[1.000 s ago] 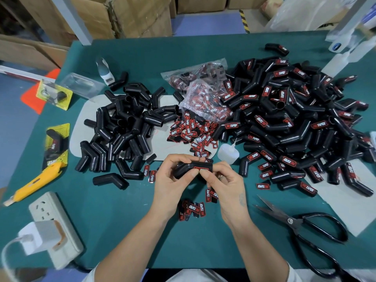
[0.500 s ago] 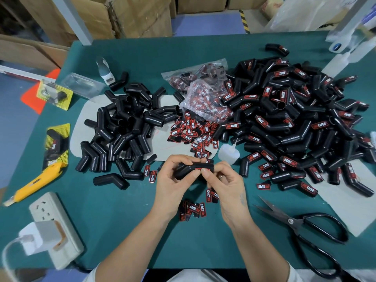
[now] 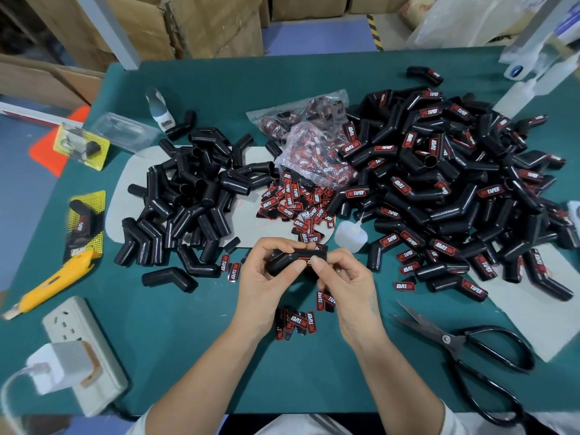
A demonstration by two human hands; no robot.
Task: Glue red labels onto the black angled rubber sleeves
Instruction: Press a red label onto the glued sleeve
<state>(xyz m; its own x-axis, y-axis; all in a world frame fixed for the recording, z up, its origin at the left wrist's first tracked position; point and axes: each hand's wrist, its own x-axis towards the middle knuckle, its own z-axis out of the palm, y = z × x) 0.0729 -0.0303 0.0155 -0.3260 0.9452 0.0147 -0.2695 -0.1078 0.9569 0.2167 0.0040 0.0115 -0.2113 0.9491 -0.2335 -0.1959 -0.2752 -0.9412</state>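
My left hand (image 3: pixel 266 277) grips a black angled rubber sleeve (image 3: pixel 287 258) just above the green table's middle front. My right hand (image 3: pixel 348 284) pinches the sleeve's right end, with the thumb pressing a red label (image 3: pixel 306 259) on it. Unlabelled sleeves (image 3: pixel 188 196) lie heaped at the left. Labelled sleeves (image 3: pixel 455 189) form a big pile at the right. Loose red labels (image 3: pixel 295 205) are scattered behind my hands, and a few more labels (image 3: pixel 299 320) lie under my wrists. A small white glue bottle (image 3: pixel 350 237) stands right of the held sleeve.
Black scissors (image 3: pixel 464 350) lie at the front right. A yellow utility knife (image 3: pixel 53 281) and a power strip (image 3: pixel 81 350) with a white charger sit at the front left. A clear bag of labels (image 3: pixel 310 142) lies in the middle. Cardboard boxes (image 3: pixel 188 23) stand behind the table.
My hands keep holding the same sleeve in nearly the same place; the right thumb has shifted slightly along the label.
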